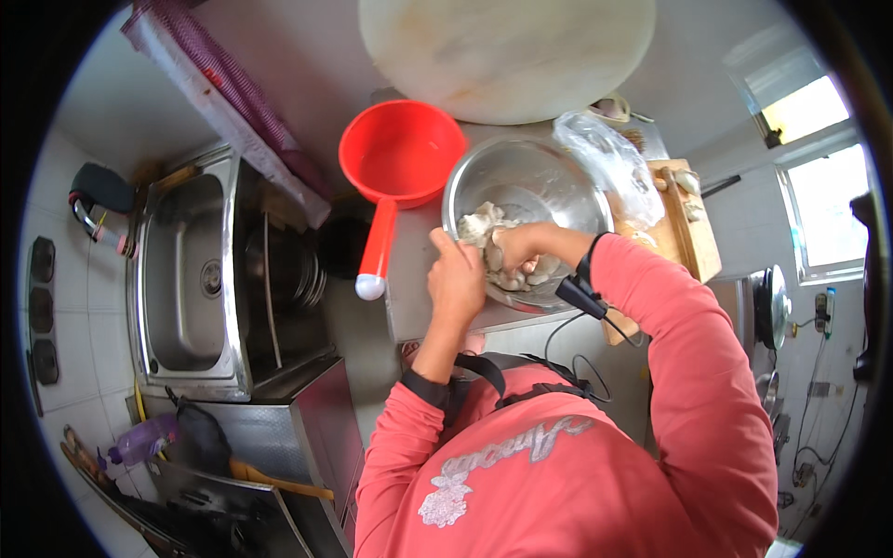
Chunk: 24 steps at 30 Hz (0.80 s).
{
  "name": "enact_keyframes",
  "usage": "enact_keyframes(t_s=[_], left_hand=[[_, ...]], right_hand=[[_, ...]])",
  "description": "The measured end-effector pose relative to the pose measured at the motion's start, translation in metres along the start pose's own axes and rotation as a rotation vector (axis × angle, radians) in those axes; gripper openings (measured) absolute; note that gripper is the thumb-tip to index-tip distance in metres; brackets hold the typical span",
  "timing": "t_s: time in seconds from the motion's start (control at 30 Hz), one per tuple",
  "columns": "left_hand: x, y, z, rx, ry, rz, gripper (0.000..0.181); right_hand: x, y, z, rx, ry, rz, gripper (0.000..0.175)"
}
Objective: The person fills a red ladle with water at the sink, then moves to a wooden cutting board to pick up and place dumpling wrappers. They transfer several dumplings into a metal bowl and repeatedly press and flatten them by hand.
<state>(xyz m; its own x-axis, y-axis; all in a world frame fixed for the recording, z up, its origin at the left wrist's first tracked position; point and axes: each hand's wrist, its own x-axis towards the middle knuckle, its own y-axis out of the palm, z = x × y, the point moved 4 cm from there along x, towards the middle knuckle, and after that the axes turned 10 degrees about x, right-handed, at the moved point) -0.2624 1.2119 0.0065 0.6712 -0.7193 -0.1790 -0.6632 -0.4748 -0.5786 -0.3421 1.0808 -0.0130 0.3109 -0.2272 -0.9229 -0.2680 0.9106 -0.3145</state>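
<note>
A wide stainless steel bowl stands before me on the counter, with pale, wet-looking lumps of food in its near left part. My left hand grips the bowl's near left rim, its thumb uppermost. Inside the bowl my right hand is sunk among the lumps, its curled fingers closed on some of them. Part of the food is hidden beneath that hand. Just left of the bowl sits a red plastic dipper, its handle pointing towards me.
Right of the bowl lie a clear plastic bag and a wooden board with small food pieces. A large round cutting board stands behind. Left is a steel sink. A black cable hangs near my right wrist.
</note>
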Motion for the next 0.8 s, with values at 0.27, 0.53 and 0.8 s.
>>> enact_keyframes(t_s=[0.27,0.53,0.8], left_hand=[[-0.002,0.000,-0.006,0.019,0.037,-0.015,0.023],[-0.004,-0.004,-0.010,0.011,0.046,-0.026,0.023],[-0.003,-0.001,-0.010,-0.063,0.036,-0.040,0.024]], right_hand=[[0.013,-0.040,0.023,-0.011,-0.366,-0.023,0.088],[-0.023,0.004,-0.013,-0.454,-0.538,-0.270,0.045],[-0.001,0.021,-0.032,-0.112,-0.342,-0.423,0.038]])
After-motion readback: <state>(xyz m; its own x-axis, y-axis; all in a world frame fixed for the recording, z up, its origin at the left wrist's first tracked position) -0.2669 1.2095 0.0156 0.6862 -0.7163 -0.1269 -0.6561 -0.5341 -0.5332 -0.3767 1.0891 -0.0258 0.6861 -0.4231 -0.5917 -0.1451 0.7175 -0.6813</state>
